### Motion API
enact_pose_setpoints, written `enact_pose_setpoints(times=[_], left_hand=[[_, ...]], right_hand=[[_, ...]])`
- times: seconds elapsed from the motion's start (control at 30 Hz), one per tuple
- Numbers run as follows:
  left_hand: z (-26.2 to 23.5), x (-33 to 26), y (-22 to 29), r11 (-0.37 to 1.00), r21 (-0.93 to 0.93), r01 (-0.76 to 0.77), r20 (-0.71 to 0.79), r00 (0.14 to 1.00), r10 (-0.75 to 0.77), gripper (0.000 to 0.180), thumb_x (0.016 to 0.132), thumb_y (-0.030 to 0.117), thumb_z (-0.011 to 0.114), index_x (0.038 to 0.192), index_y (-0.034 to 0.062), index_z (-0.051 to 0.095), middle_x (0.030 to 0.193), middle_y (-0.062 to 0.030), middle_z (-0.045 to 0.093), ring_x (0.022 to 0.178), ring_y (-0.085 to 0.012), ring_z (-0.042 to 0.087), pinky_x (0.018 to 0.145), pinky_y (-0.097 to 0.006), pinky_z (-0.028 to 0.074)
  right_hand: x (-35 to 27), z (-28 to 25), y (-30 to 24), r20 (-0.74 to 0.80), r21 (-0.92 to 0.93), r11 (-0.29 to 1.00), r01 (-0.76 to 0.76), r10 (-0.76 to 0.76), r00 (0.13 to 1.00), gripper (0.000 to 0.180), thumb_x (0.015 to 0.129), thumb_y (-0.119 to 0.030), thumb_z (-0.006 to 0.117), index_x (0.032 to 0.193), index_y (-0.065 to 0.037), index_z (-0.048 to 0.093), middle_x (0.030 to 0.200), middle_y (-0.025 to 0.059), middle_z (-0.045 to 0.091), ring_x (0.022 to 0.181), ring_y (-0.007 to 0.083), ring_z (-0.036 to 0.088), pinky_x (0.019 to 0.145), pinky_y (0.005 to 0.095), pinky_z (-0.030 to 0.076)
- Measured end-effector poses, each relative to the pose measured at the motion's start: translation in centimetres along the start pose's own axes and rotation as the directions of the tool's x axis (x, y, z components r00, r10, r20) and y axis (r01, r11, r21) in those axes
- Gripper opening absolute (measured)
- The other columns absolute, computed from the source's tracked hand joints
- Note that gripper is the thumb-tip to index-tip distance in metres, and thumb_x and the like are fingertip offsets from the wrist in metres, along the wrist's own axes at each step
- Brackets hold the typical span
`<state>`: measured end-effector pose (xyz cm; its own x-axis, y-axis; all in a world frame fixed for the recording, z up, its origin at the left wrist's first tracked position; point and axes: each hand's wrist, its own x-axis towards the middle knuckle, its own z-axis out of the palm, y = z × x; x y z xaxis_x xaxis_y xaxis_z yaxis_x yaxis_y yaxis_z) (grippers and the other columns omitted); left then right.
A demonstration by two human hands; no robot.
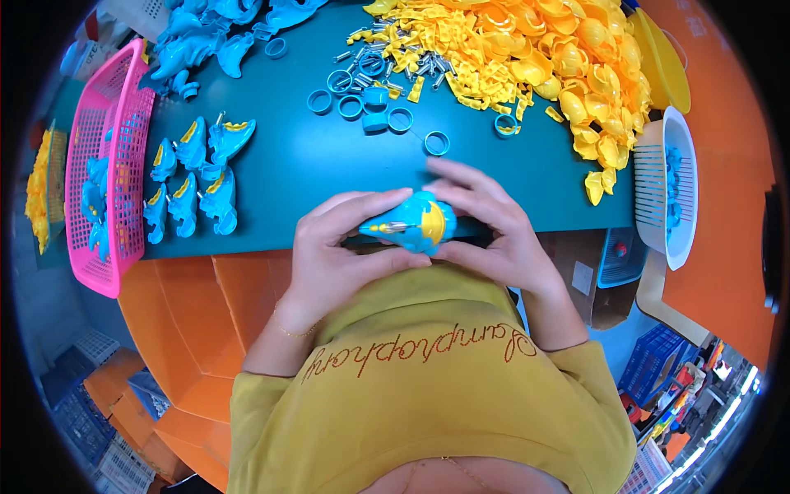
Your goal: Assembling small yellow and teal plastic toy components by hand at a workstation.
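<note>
Both hands meet at the near edge of the worktop (288, 198), holding one blue-and-yellow plastic part (418, 226) between them, roughly in front of the torso. Left hand (333, 239): forearm comes up from lower left, thin bracelet at the wrist, back of hand to the left. Its fingers grasp the part, index along the far side, thumb along the near side, narrow end of the part pointing back into that hand. Right hand (498, 230): forearm angles in from lower right, wrist bent inward. Its fingers grasp the wider end, thumb on the near side, index at the far side; another finger reaches out beyond, clear of the part. Part lies on its side, yellow band and a metallic piece facing up. Around it: loose blue rings (437, 154) just beyond the right hand, six similar blue parts (191, 146) in two rows off left, yellow shell pile (601, 49) at far right, pink basket (123, 206) at the left edge.
</note>
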<state>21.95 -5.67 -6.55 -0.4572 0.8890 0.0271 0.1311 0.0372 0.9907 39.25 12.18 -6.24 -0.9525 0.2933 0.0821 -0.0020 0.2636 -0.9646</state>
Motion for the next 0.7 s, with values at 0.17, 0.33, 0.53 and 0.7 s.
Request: enact_pose_setpoints(times=[0.17,0.33,0.53,0.7], left_hand=[[0.0,0.4,0.5,0.92,0.363,-0.145,0.0,0.988,0.156,0.059,0.072,0.014,0.095,0.127,0.0089,0.075,0.111,-0.0104,0.075,0.101,-0.0248,0.073,0.085,-0.032,0.059],[0.4,0.8,0.2,0.868,0.408,-0.283,0.027,0.954,0.298,0.053,0.076,0.012,0.092,0.126,0.0079,0.075,0.119,-0.0131,0.076,0.1,-0.0272,0.074,0.082,-0.033,0.059],[1.1,0.1,-0.7,0.859,0.389,-0.332,-0.018,0.93,0.367,0.05,0.075,0.01,0.092,0.121,0.0032,0.076,0.115,-0.015,0.078,0.089,-0.0262,0.077,0.079,-0.033,0.06],[1.0,-0.2,-1.1,0.88,0.347,-0.323,-0.042,0.933,0.359,0.05,0.073,0.009,0.094,0.12,0.0036,0.077,0.117,-0.0165,0.078,0.089,-0.0249,0.077,0.078,-0.032,0.061]], right_hand=[[1.3,1.4,-0.4,-0.018,-0.047,0.982,0.181,-0.182,0.983,0.06,0.083,-0.01,0.087,0.139,-0.007,0.067,0.147,0.0162,0.062,0.135,0.0288,0.059,0.108,0.0416,0.049],[0.9,2.5,1.1,-0.155,0.086,0.98,0.178,-0.163,0.974,0.042,0.089,-0.001,0.079,0.131,-0.004,0.071,0.139,0.0181,0.068,0.127,0.0312,0.066,0.106,0.0418,0.051],[0.9,3.1,1.6,-0.204,0.174,0.957,0.232,-0.195,0.959,0.031,0.09,0.005,0.076,0.121,-0.001,0.073,0.135,0.0186,0.069,0.127,0.0328,0.066,0.105,0.0423,0.053],[1.0,2.8,0.9,-0.16,0.114,0.973,0.202,-0.182,0.97,0.035,0.089,0.007,0.077,0.123,0.0,0.073,0.133,0.0189,0.07,0.128,0.0324,0.065,0.106,0.041,0.053]])
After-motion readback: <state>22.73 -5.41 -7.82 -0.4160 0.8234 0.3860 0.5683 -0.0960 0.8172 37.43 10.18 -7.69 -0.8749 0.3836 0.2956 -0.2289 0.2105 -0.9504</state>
